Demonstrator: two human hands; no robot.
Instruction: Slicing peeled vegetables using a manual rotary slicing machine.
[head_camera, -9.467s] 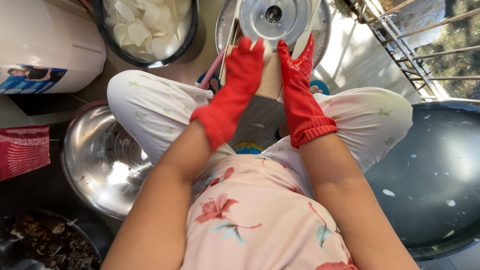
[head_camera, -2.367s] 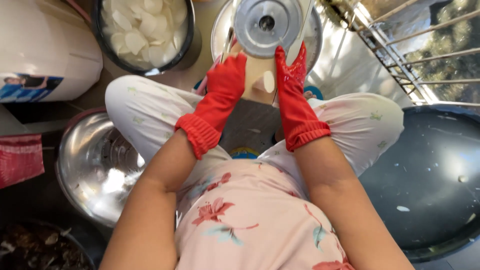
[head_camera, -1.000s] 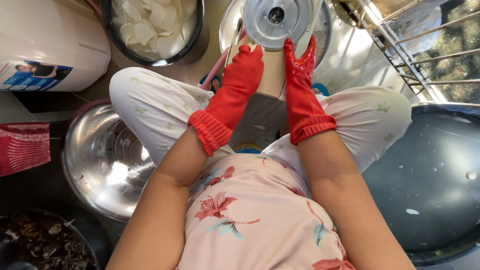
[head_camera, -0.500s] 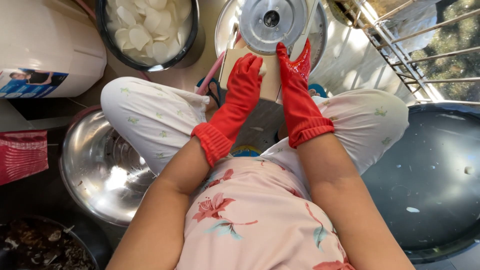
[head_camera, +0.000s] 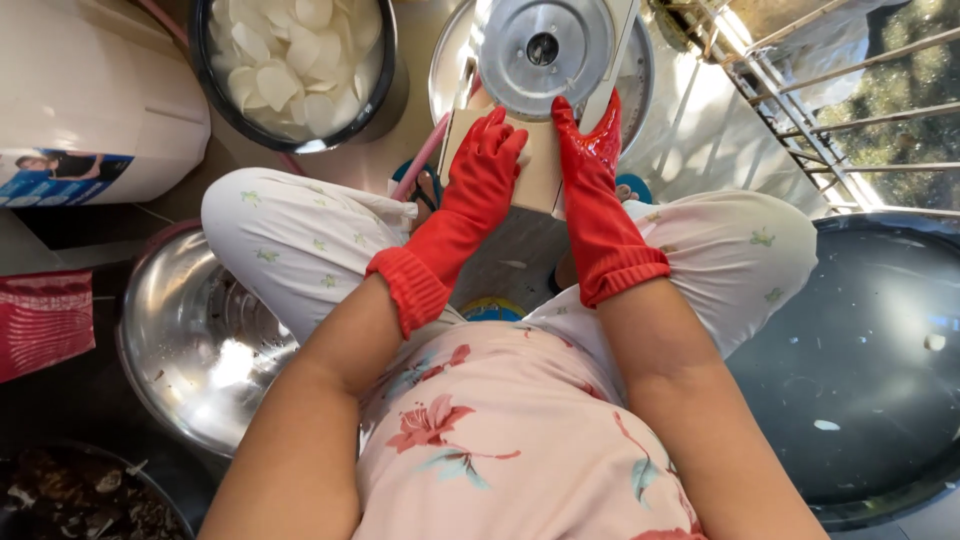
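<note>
Floor-level work area: your left hand (head_camera: 487, 160) has slid back onto the wooden slicer block (head_camera: 530, 165), fingers loosely curled on it, your right hand (head_camera: 588, 150) flat against the steel blade disc (head_camera: 543, 45), so another pass looks underway.

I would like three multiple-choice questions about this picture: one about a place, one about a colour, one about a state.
1. Where is the pot of white slices?
A. upper left, beyond the person's knee
B. inside the dark basin
C. on the person's lap

2. What colour are the gloves on the left hand and right hand?
A. blue
B. red
C. yellow

3. How does the steel bowl at the left look?
A. heaped with slices
B. upside down
C. nearly bare, only small scraps

Answers: 1 A, it stands beside the white container. 2 B, both are bright red. 3 C, its shiny bottom shows.
</note>
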